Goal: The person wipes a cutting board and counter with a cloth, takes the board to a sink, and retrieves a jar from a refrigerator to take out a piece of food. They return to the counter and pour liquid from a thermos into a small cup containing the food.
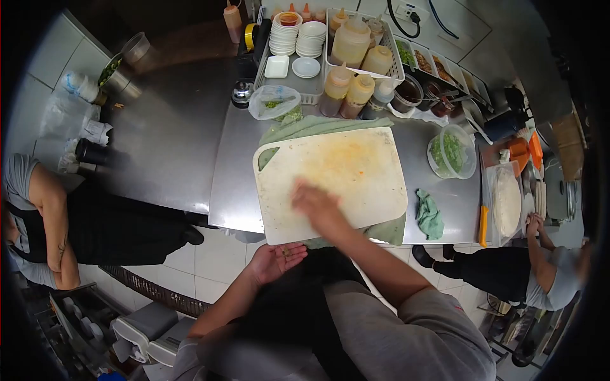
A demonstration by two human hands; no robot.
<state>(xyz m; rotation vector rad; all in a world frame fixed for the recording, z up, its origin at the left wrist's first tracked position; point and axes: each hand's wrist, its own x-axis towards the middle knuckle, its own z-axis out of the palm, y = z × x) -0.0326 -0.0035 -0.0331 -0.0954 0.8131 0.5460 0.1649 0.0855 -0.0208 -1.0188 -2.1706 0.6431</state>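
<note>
A white cutting board (375, 184) with orange stains lies on a green cloth (330, 127) on the steel counter. Over the lower left part of the board is my right hand (316, 202), smeared by motion, so its fingers cannot be made out. Palm up at the board's front edge, my left hand (278, 261) has its fingers spread and small bits of something lying on them. A few orange crumbs dot the board. Beyond the board stand sauce bottles (358, 95) and a plastic bag of greens (274, 103).
To the right are a tub of chopped greens (451, 152), a crumpled green cloth (429, 214) and an orange-handled knife (483, 225). A basket (311, 98) holds small dishes (311, 39). One person (47, 216) stands at left, another (540, 270) at right.
</note>
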